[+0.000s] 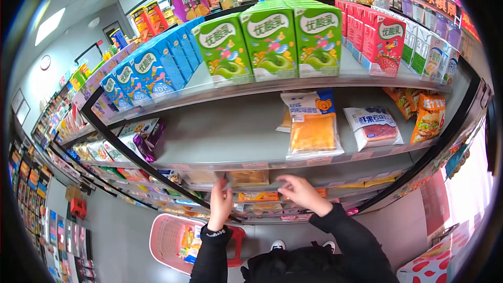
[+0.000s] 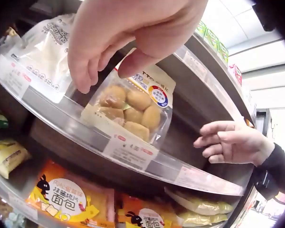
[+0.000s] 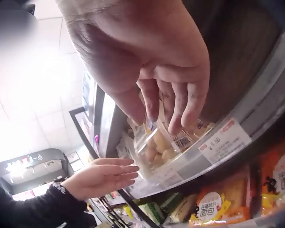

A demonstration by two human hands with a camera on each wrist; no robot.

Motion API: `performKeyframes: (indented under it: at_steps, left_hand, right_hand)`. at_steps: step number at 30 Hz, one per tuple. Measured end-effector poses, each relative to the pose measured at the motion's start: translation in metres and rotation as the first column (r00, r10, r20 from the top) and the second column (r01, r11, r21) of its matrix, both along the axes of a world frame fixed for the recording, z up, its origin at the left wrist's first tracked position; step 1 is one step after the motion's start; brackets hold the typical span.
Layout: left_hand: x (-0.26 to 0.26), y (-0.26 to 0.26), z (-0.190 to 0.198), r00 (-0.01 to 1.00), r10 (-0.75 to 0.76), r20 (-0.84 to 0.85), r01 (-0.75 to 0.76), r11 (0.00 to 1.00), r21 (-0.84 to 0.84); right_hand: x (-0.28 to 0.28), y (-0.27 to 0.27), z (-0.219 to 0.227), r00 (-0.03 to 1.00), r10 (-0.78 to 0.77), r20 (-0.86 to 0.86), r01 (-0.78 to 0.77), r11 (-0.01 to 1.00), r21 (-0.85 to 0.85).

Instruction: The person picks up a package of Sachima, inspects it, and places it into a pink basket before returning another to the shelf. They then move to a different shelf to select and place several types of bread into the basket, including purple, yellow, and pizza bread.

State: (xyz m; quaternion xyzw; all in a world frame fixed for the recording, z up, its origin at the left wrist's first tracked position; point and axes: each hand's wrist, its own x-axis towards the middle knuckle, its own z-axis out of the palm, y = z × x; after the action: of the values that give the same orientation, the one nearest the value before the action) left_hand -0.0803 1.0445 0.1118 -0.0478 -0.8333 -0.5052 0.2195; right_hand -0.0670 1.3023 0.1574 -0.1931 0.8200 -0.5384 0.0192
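A clear bag of small round buns [image 2: 132,111] stands on a lower shelf [image 2: 92,137], behind its price labels. In the left wrist view my left hand [image 2: 137,35] hangs over the top of this bag, fingers loosely bent; whether they touch it I cannot tell. My right hand [image 2: 240,144] is off to the bag's right, holding nothing, with relaxed fingers. Seen from the head, both hands, left [image 1: 220,204] and right [image 1: 305,195], are apart at the shelf's front edge. The right wrist view has the buns [image 3: 157,151] beyond my right hand's [image 3: 147,57] fingertips.
A white bag [image 2: 47,52] stands left of the buns. Orange bread packs [image 2: 64,197] lie one shelf below. Higher up are bread bags [image 1: 313,131] and green drink cartons [image 1: 270,42]. On the floor, a pink basket [image 1: 160,238] holds packaged items.
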Motion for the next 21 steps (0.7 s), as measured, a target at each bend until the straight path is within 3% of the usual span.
performKeyframes:
  at_steps: [1,3,4,5,7,8,13,15,16,17,18,19,21]
  left_hand:
    - [-0.004,-0.004,0.004,1.0,-0.009,-0.005,0.009,1.0,-0.002]
    - [-0.013,-0.009,0.014,0.982,0.024,0.19,0.016,0.978,-0.207]
    - [-0.021,-0.013,0.01,0.991,0.015,0.134,0.023,0.959,-0.281]
    - [-0.024,-0.016,0.006,0.992,0.003,0.126,0.033,0.96,-0.279]
    - [-0.023,-0.013,0.014,0.974,-0.057,0.221,0.093,0.983,-0.155]
    - [-0.03,-0.017,-0.002,0.984,-0.085,0.156,0.101,0.99,-0.097]
    - [-0.026,-0.011,0.017,0.989,-0.132,0.067,0.137,0.988,-0.067]
    - [-0.02,-0.006,0.033,0.991,-0.102,0.092,0.11,0.99,-0.09]
    - [-0.022,-0.01,0.027,0.992,-0.128,0.002,0.126,0.973,-0.194]
    - [-0.017,-0.009,0.029,0.991,-0.132,0.002,0.13,0.973,-0.193]
    - [-0.009,-0.006,0.035,0.97,-0.202,0.135,0.201,0.979,0.014]
    - [-0.002,-0.005,0.035,0.923,-0.293,0.249,0.238,0.944,0.227]
    - [0.002,-0.014,0.009,0.862,-0.465,0.202,0.367,0.848,0.383]
  right_hand:
    - [-0.008,-0.011,0.0,0.996,-0.088,0.0,0.088,0.996,0.012]
    - [-0.026,-0.03,-0.021,0.987,-0.147,-0.069,0.15,0.988,0.03]
    - [-0.03,-0.036,-0.024,0.973,-0.194,-0.129,0.201,0.978,0.047]
    - [-0.032,-0.038,-0.028,0.969,-0.205,-0.137,0.213,0.976,0.048]
    - [-0.035,-0.042,-0.029,0.955,-0.133,-0.266,0.211,0.932,0.293]
    - [-0.038,-0.044,-0.035,0.932,-0.151,-0.33,0.241,0.938,0.249]
    - [-0.039,-0.046,-0.025,0.928,-0.195,-0.317,0.254,0.954,0.157]
    - [-0.037,-0.046,-0.021,0.962,-0.222,-0.158,0.201,0.97,-0.137]
    - [-0.032,-0.045,-0.019,0.962,-0.225,-0.154,0.205,0.969,-0.136]
    - [-0.024,-0.041,-0.016,0.964,-0.242,-0.107,0.231,0.967,-0.102]
    - [-0.018,-0.037,-0.012,0.964,-0.26,-0.061,0.256,0.964,-0.067]
    - [-0.013,-0.031,-0.011,0.982,-0.163,0.091,0.169,0.984,-0.058]
    - [0.001,-0.022,-0.01,0.995,-0.086,0.042,0.084,0.996,0.031]
